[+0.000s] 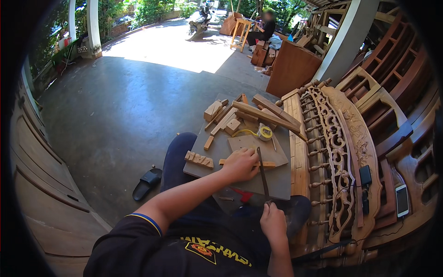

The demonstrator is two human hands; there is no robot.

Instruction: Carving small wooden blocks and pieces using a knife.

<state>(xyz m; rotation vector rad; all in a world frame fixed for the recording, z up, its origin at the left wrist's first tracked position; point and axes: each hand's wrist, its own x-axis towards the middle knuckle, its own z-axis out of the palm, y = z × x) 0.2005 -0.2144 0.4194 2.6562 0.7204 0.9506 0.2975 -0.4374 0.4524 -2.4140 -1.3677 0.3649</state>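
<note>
My left hand (242, 164) is closed on a thin wooden strip (270, 164) lying across the grey work board (272, 184) over my legs. My right hand (273, 220) grips the handle of a long, dark, narrow file-like blade (262, 177), whose far end lies over the strip beside my left fingers. A notched wooden piece (198, 159) lies to the left. Farther back are a square wooden piece (240, 143), a yellow tape measure (265, 131), a pencil (274, 144) and several loose offcuts (213, 109).
A carved wooden bench (330, 161) is at my right with a phone (402, 201). A wooden panel (32, 171) stands at left; a black sandal (146, 183) lies on the concrete floor (106, 120). Farther back are a seated person (263, 30), a scooter (199, 23) and white posts (341, 32).
</note>
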